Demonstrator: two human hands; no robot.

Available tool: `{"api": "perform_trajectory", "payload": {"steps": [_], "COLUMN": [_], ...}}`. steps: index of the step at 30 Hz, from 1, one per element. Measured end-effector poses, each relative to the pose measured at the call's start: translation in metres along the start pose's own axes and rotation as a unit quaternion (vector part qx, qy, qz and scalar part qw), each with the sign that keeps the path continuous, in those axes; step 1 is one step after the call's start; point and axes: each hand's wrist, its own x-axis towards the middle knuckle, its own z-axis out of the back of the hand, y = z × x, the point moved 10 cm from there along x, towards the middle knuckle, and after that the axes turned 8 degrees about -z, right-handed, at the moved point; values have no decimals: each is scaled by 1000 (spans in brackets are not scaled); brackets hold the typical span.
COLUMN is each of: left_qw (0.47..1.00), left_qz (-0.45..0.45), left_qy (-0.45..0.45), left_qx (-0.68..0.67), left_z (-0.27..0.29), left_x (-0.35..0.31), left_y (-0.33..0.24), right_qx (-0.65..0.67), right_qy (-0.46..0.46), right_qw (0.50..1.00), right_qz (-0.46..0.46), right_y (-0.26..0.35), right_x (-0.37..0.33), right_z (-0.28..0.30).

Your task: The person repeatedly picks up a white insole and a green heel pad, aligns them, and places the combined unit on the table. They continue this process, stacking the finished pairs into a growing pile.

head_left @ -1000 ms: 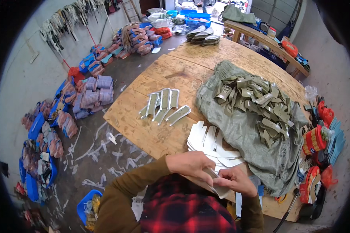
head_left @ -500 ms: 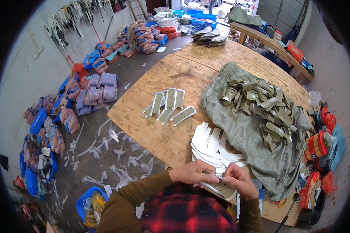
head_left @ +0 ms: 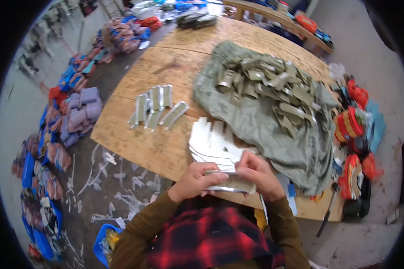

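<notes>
Close to my body, at the table's near edge, I hold an olive strip with pale silvery edging. My left hand grips its left end, thumb on top and fingers underneath. The closed fingers of my right hand pinch along its far edge towards the right. Just beyond my hands lies a fanned stack of flat white pieces with finger-like strips. Farther left on the table rests a small group of similar edged olive strips, some overlapping.
A green woven sack is spread on the wooden table, bearing a heap of loose olive strips. Dark stacked pieces lie at the far edge. Bundles and blue bins line the left wall; white scraps litter the floor.
The view has shifted, so the table and its contents appear farther up and left. The held strip has turned more level, with its silvery near edge showing; both hands still grip it.
</notes>
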Motion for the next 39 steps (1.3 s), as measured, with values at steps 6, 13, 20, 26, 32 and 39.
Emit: {"api": "perform_trajectory", "payload": {"steps": [6, 13, 20, 26, 32, 39], "left_qw": [995, 978, 997, 997, 997, 999], "left_qz": [-36, -27, -23, -72, -71, -28], "left_qy": [-70, 147, 64, 11, -12, 4], "left_qx": [-61, 145, -24, -9, -15, -37], "left_z": [3, -19, -46, -42, -25, -27], "left_x": [2, 7, 4, 6, 5, 8], "left_y": [8, 13, -3, 12, 23, 31], "right_qx": [92, -59, 16, 19, 3, -88], "right_qy": [-38, 6, -88, -235, -191, -172], "right_qw": [994, 998, 985, 946, 936, 945], "right_qz": [44, 17, 146, 220, 296, 263], "right_y": [6, 5, 13, -7, -19, -5], "right_x": [1, 5, 3, 6, 11, 7], "right_z": [5, 7, 25, 31, 11, -2]}}
